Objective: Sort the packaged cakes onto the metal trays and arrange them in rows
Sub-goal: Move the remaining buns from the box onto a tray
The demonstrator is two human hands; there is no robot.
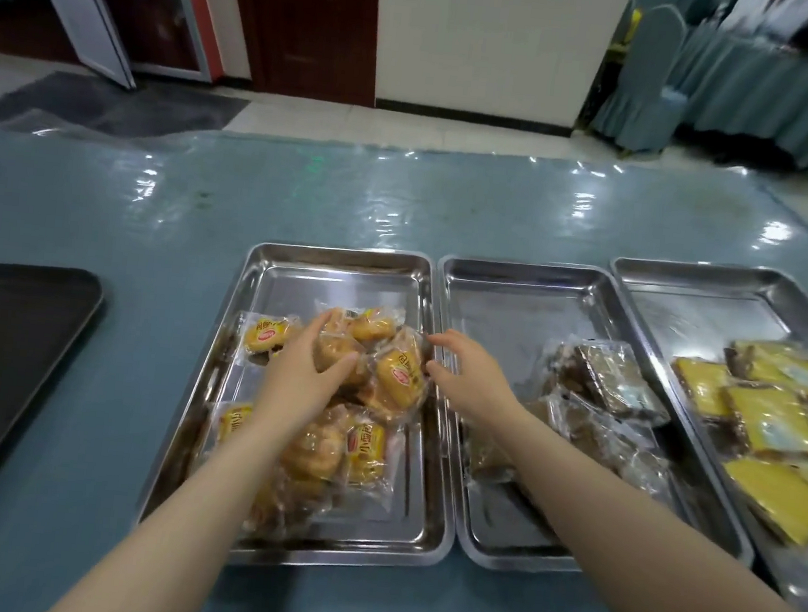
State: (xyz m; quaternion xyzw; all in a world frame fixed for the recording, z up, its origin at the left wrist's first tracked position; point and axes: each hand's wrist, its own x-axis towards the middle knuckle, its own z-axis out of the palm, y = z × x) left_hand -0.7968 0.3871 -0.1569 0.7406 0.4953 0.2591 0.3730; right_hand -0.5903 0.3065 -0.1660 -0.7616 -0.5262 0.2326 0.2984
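Note:
Three metal trays stand side by side on the table. The left tray (297, 266) holds a loose heap of golden packaged cakes (388, 376) with yellow labels. My left hand (302, 370) lies on top of that heap, its thumb and fingers spread around a cake near the middle. My right hand (470, 366) hovers at the left tray's right rim, fingers loosely curved beside a cake, holding nothing. The middle tray (506, 296) holds several brown cakes (612, 380) in clear wrap. The right tray (699, 290) holds several yellow square cakes (771, 420).
A black tray (6, 317) lies at the left edge of the table. The table (205, 198) is covered with blue cloth under shiny clear plastic. Beyond it are a tiled floor, a dark door and covered chairs (650, 83) at the far right.

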